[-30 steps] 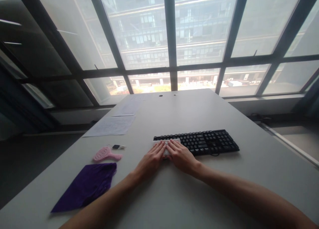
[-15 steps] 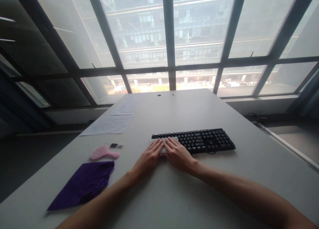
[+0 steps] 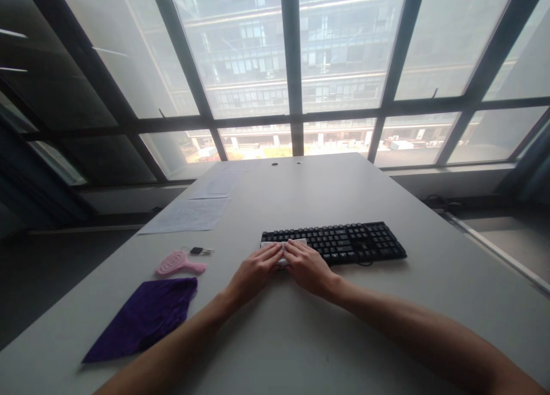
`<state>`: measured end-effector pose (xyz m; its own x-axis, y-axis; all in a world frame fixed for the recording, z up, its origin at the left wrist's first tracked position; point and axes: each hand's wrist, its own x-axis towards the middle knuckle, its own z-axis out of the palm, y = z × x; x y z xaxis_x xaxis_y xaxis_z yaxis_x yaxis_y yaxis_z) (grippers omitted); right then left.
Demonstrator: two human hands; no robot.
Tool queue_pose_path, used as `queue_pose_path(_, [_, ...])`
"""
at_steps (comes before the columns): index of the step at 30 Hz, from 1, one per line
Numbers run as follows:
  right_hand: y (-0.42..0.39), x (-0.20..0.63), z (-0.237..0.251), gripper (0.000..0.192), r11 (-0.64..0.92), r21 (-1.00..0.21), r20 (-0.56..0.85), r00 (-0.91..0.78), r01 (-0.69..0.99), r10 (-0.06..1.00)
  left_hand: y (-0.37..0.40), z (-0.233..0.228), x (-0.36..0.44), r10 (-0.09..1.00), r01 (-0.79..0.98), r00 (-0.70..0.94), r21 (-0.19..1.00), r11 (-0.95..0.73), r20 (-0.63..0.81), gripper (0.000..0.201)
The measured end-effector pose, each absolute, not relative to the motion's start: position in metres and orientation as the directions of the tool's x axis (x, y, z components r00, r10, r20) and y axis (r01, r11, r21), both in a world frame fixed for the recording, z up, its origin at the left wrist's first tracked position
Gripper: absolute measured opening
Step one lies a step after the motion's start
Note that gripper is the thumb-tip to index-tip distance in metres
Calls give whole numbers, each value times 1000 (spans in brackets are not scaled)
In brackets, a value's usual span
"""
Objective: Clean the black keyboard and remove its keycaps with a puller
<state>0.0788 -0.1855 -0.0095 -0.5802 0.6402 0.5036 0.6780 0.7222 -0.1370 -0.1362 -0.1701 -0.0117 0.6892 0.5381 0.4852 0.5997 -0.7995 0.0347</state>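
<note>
Both hands cover most of a small white object point(image 3: 282, 252) at the keyboard's point(image 3: 339, 243) near-left corner; its shape cannot be told. Print on the papers point(image 3: 187, 214) is too small to read; both forearms are cut off by the lower edge

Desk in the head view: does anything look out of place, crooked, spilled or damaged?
Nothing spilled or broken shows. The keyboard lies slightly askew to the table edge. Both hands, left and right, press on a small white thing at its left end; what it is cannot be told.
</note>
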Motion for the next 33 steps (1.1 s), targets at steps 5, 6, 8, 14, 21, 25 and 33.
queue_pose_path(5, [-186, 81, -5, 37, 715, -160, 533, -550, 680, 643, -170, -15, -134, 590, 633, 669, 68, -771, 452, 52])
queue_pose_path(6, [-185, 81, -4, 35, 712, -152, 532, -550, 686, 644, -169, -16, -133, 602, 644, 665, 69, -762, 442, 53])
queue_pose_path(8, [-184, 83, -2, 28, 699, -140, 518, -550, 701, 656, -168, -18, -133, 613, 653, 668, 63, -755, 422, 54])
queue_pose_path(14, [-185, 83, -2, 32, 699, -166, 525, -537, 696, 660, -166, -22, -134, 593, 634, 692, 47, -772, 412, 54])
queue_pose_path(21, [-182, 81, -9, 44, 733, -117, 491, -603, 670, 629, -164, -24, -134, 582, 625, 691, 50, -779, 429, 57])
queue_pose_path(25, [-183, 82, -8, 29, 732, -141, 491, -595, 667, 636, -168, -17, -133, 557, 597, 705, 58, -800, 439, 50])
queue_pose_path(33, [-186, 80, -8, 33, 716, -139, 514, -568, 684, 643, -173, -9, -130, 546, 589, 688, 71, -805, 478, 50])
